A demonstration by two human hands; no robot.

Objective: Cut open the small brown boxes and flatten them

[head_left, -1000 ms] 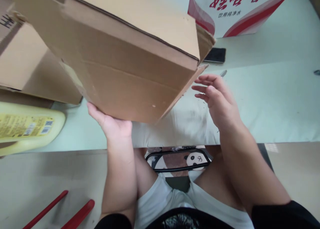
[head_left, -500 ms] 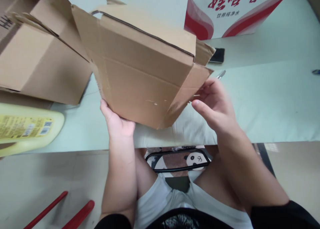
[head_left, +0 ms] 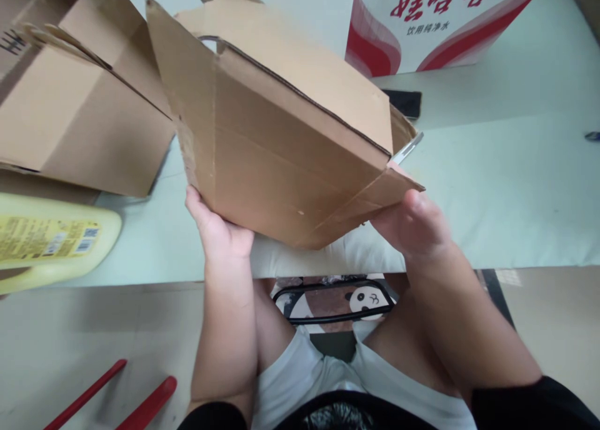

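Observation:
A brown cardboard box (head_left: 281, 161) with raised flaps is held tilted above the front edge of the table, its right side lower than its left. My left hand (head_left: 220, 230) supports its lower left, thumb on the outer side and the other fingers hidden beneath. At the right corner, my right hand (head_left: 417, 224) is closed around a side flap. Its thumb is near the flap's outer edge, a fingertip shows past the upper edge, and the rest is hidden or blurred. Just beyond that flap a slim silver object (head_left: 409, 149) is partly covered; its kind is unclear.
Larger open cardboard cartons (head_left: 94, 117) stand at left, behind a pale yellow bottle (head_left: 56, 242). A red-and-white carton (head_left: 435, 30) stands at the back, a black phone (head_left: 407, 104) before it. The table (head_left: 515, 199) has a pale green cover. Red legs (head_left: 150, 405) show on the floor.
The box has tilted, its right end dropping and shifting right. My right hand has moved from beside the right flap to gripping it. My left hand has stayed in place.

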